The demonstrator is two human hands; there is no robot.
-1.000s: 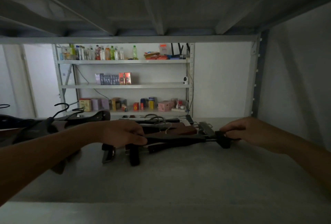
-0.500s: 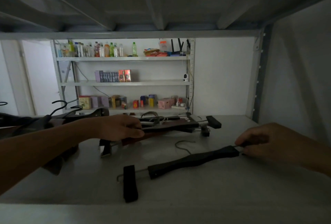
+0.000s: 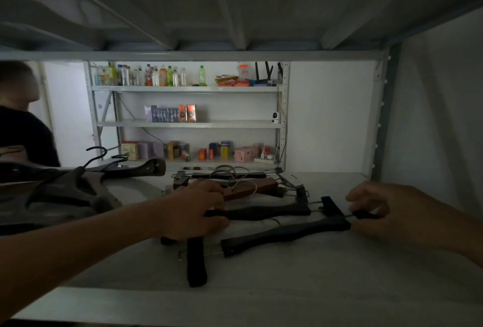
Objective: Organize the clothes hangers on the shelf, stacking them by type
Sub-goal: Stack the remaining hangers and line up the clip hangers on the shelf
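Head view, hands: left hand [image 3: 198, 210] grips one end of a dark clip hanger [image 3: 261, 212]; right hand [image 3: 386, 211] pinches the clip end of a nearer dark hanger [image 3: 285, 235].
Location: both lie on the grey shelf [image 3: 287, 279], in front of a brown wooden hanger [image 3: 251, 188].
Risk: wire hooks could snag, likely dragging the pile.
Materials: matte contoured bars, thin metal rods, blocky clips.

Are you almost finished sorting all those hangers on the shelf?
Partly. Curved dark coat hangers are piled at the left. The left hand and right hand each grip a black clip hanger. The brown wooden clip hanger pile behind looks untidy.
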